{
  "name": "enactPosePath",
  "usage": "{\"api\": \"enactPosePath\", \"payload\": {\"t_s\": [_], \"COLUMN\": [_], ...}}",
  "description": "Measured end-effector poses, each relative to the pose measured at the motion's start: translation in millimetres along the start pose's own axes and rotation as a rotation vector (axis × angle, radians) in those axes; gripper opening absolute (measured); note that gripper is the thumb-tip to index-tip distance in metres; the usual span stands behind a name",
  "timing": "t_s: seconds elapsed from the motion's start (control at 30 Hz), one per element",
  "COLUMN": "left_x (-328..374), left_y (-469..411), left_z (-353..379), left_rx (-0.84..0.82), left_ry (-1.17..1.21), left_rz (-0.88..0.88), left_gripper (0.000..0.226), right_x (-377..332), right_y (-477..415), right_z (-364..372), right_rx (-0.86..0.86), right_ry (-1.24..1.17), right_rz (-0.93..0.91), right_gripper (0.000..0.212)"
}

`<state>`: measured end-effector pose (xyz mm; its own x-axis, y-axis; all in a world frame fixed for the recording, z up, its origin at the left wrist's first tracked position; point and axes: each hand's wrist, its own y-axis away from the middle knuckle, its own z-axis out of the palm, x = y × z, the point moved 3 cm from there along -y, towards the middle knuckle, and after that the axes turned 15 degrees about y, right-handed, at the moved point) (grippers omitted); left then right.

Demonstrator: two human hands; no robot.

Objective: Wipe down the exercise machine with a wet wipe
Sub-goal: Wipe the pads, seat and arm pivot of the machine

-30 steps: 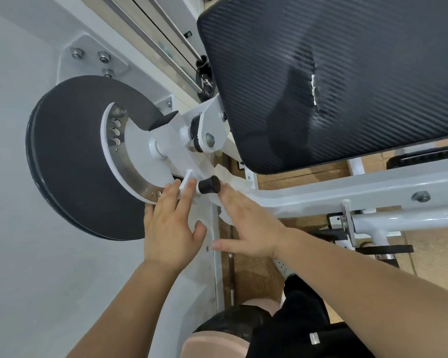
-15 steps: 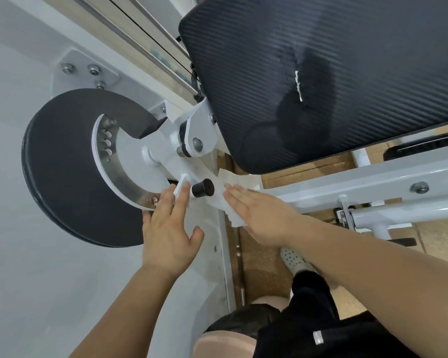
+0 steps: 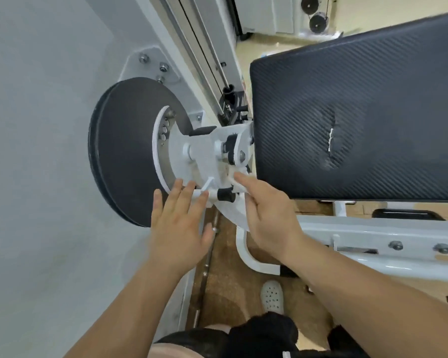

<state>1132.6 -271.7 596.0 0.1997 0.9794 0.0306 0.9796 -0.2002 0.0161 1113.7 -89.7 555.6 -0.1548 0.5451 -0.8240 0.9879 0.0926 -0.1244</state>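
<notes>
The white exercise machine has a black round cam disc [image 3: 122,151], a white pivot bracket [image 3: 204,156] and a black padded seat [image 3: 360,120]. My left hand [image 3: 179,218] lies flat with straight fingers against the disc's lower edge, beside a white lever with a black knob [image 3: 224,195]. My right hand [image 3: 267,213] presses a white wet wipe [image 3: 233,180] onto the bracket just above the knob. Most of the wipe is hidden under my fingers.
A white frame beam [image 3: 373,239] with bolts runs right below the seat. A grey wall [image 3: 36,151] fills the left. Guide rods and cable [image 3: 204,47] rise behind the disc. My white shoe [image 3: 272,297] stands on the brown floor below.
My right hand has slid the wipe from the frame tube up onto the bracket above the knob. The camera pulled back and shifted. My left hand stays at the disc's edge.
</notes>
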Motion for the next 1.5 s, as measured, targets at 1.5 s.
{"api": "enactPosePath", "payload": {"t_s": [1.5], "left_x": [-97], "left_y": [-39], "left_z": [-39], "left_rx": [0.595], "left_ry": [0.159], "left_rz": [0.475], "left_gripper": [0.024], "right_x": [-53], "right_y": [-80], "right_z": [79], "right_rx": [-0.269], "right_ry": [1.21], "right_rz": [-0.402], "right_gripper": [0.09]}}
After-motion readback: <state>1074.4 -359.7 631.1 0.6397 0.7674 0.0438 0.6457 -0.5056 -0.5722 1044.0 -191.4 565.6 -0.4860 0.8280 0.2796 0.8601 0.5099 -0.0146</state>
